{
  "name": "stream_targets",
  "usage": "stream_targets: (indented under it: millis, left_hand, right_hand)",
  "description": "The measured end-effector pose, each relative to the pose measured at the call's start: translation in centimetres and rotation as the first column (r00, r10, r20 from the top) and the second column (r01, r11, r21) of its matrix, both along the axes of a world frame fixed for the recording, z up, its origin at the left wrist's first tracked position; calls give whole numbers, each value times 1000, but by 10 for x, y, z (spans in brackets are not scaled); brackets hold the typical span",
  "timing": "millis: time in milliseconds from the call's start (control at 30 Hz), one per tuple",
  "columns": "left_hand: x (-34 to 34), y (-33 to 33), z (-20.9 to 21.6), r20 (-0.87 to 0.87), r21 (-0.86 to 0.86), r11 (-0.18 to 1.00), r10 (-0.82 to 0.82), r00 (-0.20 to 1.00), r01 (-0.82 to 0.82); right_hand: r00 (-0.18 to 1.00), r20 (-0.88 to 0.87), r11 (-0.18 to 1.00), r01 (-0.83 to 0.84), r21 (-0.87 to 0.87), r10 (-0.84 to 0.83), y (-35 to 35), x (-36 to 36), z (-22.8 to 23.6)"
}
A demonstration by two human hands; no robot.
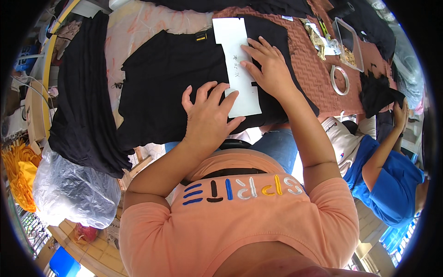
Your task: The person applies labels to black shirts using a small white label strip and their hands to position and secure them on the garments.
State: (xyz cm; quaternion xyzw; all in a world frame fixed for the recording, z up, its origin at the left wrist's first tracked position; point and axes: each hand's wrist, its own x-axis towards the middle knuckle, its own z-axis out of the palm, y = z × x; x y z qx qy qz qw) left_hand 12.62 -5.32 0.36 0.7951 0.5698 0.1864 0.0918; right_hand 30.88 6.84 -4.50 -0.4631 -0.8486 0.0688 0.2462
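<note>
Leftmost, a clear plastic bag (74,191) sits below a hanging stack of black fabric (85,92); what the bag holds cannot be made out. Yellow cloth (18,173) is cut off by the dark rim. Centre: a black garment (170,87) spread flat on the bench (314,69), its lower edge hidden behind the person's orange shirt (240,221). A white card (237,60) lies on the garment; the writing on it is too small to read. The left hand (210,117) is open, fingers spread, palm pressing flat on the garment with fingertips over the card's lower left corner. The right hand (267,67) is likewise open and flat, resting on the card's right edge, gripping nothing. Right: a tape roll (340,80) and a clear plastic box (349,44), contents indistinct. Far right, another person in blue (387,180), partly cut off.
</note>
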Motion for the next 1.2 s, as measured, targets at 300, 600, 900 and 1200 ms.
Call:
stream_targets:
  millis: [300, 600, 900, 1200]
  left_hand:
    - [-2, 2, 0, -12, -5, 1000, 0, 1000, 0]
    - [-4, 3, 1, -24, -22, 1000, 4, 1000, -4]
    - [-4, 3, 1, -32, -31, 1000, 5, 999, -6]
    - [-4, 4, 1, -38, -39, 999, 8, 999, -9]
  right_hand:
    - [1000, 0, 1000, -9, 8, 9, 6, -3, -3]
    - [1000, -19, 1000, -5, 15, 5, 8, -6, -5]
    - [999, -32, 999, -13, 32, 14, 11, -6, -7]
    - [999, -43, 999, -11, 40, 13, 13, -6, -10]
